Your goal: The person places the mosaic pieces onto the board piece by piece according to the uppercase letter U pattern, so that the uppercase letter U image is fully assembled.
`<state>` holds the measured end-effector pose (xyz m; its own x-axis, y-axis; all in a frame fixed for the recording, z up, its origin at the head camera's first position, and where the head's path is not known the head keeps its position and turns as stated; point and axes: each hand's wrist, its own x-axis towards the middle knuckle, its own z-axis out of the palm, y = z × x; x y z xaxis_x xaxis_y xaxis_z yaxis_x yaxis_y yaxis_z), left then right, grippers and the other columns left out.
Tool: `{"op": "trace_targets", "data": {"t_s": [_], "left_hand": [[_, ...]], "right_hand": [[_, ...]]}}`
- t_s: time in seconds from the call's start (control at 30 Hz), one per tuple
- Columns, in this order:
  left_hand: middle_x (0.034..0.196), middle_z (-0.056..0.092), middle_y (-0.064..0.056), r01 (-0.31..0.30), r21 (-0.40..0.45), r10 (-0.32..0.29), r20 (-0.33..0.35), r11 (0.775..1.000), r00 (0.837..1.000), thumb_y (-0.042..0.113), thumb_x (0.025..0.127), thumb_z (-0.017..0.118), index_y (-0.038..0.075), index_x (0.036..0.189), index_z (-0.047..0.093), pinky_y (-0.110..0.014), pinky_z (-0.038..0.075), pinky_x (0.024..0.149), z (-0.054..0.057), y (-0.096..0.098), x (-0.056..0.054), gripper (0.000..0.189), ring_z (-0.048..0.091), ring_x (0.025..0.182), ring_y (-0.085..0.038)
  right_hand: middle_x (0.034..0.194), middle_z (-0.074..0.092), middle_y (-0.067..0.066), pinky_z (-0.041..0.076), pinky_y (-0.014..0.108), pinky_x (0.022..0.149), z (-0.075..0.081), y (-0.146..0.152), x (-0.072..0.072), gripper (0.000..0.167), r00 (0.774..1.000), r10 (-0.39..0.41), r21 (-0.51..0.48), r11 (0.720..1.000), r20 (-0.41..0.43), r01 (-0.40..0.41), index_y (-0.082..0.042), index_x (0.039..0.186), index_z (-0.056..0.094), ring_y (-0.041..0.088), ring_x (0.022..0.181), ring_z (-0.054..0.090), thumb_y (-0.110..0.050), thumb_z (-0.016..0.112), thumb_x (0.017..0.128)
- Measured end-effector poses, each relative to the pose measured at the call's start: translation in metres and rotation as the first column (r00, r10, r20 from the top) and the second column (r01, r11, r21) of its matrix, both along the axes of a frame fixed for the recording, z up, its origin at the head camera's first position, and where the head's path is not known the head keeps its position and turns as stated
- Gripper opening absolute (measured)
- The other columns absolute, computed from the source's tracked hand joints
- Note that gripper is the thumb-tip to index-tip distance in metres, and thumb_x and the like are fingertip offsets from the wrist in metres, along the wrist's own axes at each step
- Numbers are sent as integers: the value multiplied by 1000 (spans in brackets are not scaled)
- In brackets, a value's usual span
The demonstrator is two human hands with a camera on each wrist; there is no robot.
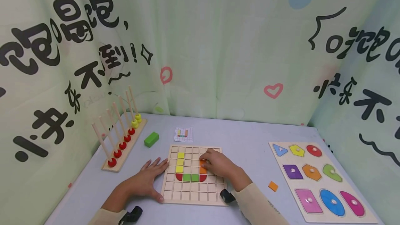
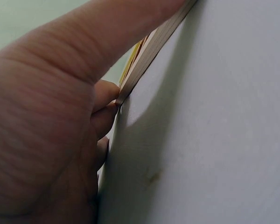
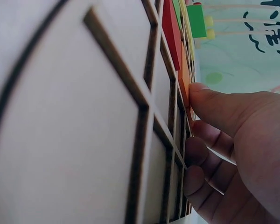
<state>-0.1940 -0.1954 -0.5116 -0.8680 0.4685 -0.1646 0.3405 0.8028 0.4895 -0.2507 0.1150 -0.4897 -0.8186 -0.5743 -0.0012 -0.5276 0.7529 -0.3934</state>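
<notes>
A wooden grid board (image 1: 175, 197) lies flat on the table, with a U-shaped row of coloured tiles in its cells. My left hand (image 1: 145, 180) lies spread along its left side, the thumb at the lower left corner and the fingertips at the edge. My right hand (image 1: 220, 164) is over the board's right half, its thumb and index finger pinching an orange square tile (image 1: 202, 163). Just below that is another orange tile (image 1: 203, 171), partly beside the fingers. Yellow tiles (image 1: 180, 162), green tiles (image 1: 190, 177) and red corner tiles (image 1: 179, 176) form the rest.
Behind the board lies a small pattern card (image 1: 183, 134), with a green block (image 1: 151, 139) to its left. A peg stand (image 1: 125, 148) with red and yellow beads stands at left. At right are a loose orange tile (image 1: 273, 186) and a knobbed shape puzzle (image 1: 297, 180).
</notes>
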Motion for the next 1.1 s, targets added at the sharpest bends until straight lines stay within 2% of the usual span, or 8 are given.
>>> {"op": "trace_targets", "data": {"t_s": [0.43,0.67,0.93,1.1], "left_hand": [[160,21,1,8,-7,-8,-6,1000,1000,69,54,81,16,154,29,-56,-4,114,-1,-1,0,125,3,148,-29],[160,21,2,6,-6,-6,-3,1000,1000,71,52,81,16,155,29,-55,-3,114,-3,-2,-1,127,3,148,-28],[160,22,2,-7,-8,7,-13,1000,1000,69,52,82,16,154,30,-55,-3,115,-2,-2,0,126,4,148,-28],[160,21,3,0,-19,0,-13,1000,1000,70,52,81,18,155,29,-55,-3,115,-4,0,0,126,3,148,-27]], "right_hand": [[105,55,-6,49,31,83,1,1,0,24,1000,-6,5,1000,7,6,-15,119,69,10,88,51,-22,64,96],[117,57,-1,46,41,96,5,10,1,29,999,-37,-11,999,15,37,-11,122,66,19,106,56,-23,63,96],[112,56,-2,49,38,88,9,29,12,28,997,-76,-2,997,3,76,-11,120,66,15,98,55,-21,66,94],[110,55,-4,50,37,85,13,46,21,29,994,-100,-1,995,-40,100,-11,119,67,13,94,55,-22,67,93]]}}
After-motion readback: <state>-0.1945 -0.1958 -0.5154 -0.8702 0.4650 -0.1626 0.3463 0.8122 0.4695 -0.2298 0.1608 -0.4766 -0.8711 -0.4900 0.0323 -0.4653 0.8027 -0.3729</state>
